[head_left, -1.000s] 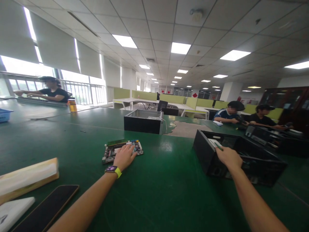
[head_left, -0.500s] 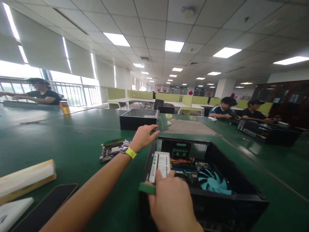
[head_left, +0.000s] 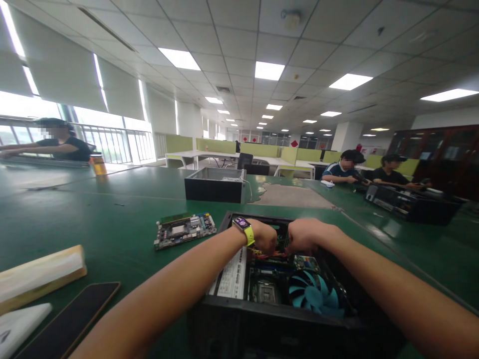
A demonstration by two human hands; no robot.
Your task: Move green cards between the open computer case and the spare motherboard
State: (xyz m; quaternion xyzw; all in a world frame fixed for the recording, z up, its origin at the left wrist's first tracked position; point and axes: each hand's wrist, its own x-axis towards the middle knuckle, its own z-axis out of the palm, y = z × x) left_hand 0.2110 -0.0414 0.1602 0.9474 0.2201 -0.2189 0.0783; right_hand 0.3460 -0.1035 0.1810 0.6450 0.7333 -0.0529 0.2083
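Observation:
A black computer case (head_left: 262, 316) lies open in front of me. My left hand (head_left: 266, 236), with a lime-strapped watch (head_left: 244, 229) on its wrist, reaches into the far part. My right hand (head_left: 309, 234) is close beside it. Both hands are closed with fingertips pointing down, and whatever they pinch is hidden. Red and yellow cables (head_left: 267, 255) run just beneath them. Nearer to me inside the case are a labelled power supply (head_left: 232, 276), a CPU socket (head_left: 266, 291) and a turquoise fan (head_left: 314, 294).
A loose motherboard (head_left: 185, 231) lies left of the case, and an empty-looking metal chassis (head_left: 215, 189) stands behind. A phone-like dark slab (head_left: 78, 319) and a cream block (head_left: 45, 274) lie at left. Co-workers sit across; another black case (head_left: 411, 202) is far right.
My right hand has left the near side by the power supply and gone to the far inside. My left hand has moved right, into the case. The case has shifted slightly left.

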